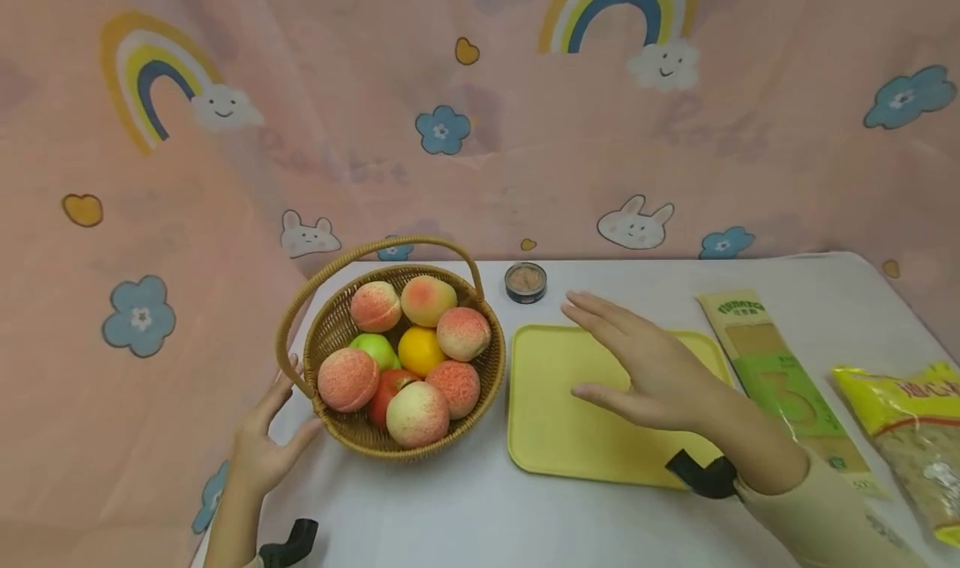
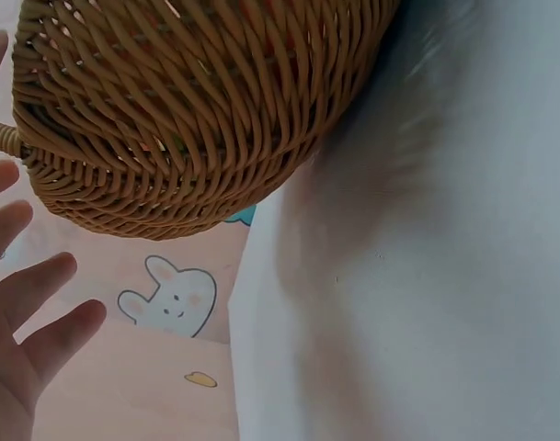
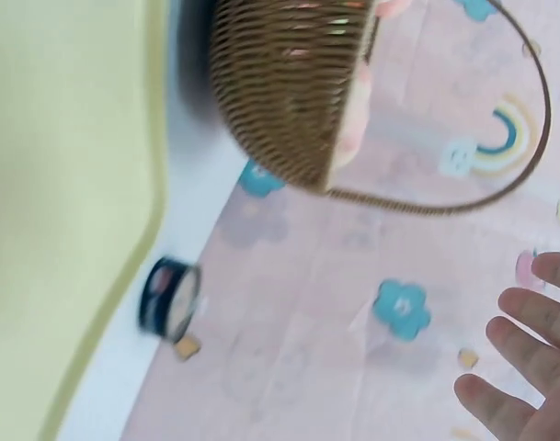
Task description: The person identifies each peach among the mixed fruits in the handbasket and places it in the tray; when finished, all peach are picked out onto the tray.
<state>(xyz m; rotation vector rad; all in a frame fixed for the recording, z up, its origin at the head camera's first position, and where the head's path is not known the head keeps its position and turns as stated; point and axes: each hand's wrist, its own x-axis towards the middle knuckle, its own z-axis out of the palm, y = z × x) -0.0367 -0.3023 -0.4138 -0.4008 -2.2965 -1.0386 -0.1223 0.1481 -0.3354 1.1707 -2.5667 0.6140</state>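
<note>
wicker basket [image 1: 333, 322] with a tall arched handle stands at the left edge of the white surface [image 1: 465, 510], reaching close to its back edge. in it lie six peaches [image 1: 417, 415], a green apple [image 1: 377, 350], an orange [image 1: 422, 351] and a red fruit [image 1: 387, 391] partly hidden by the peaches. the left hand [image 1: 262, 447] is open just beside the basket's left rim, thumb spread from the fingers, holding nothing; whether a fingertip touches the wicker, i cannot tell. the right hand [image 1: 652, 372] is open too, fingers stretched out, above the yellow tray [image 1: 555, 385], which lies just right of the basket. a small round tin [image 1: 526, 282] sits between the tray and the back edge, its dark side marked too blurrily to read. right of the tray, a noodle packet [image 1: 787, 385] lies aslant: dark capitals at its far end are hard to make out, and its green panel bears what looks like a large 3. by the surface's right edge lies a yellow bag [image 1: 918, 439], its red characters only partly in view. on the pink cloth [image 1: 360, 68] behind, cursive lettering is too faint to read.
</note>
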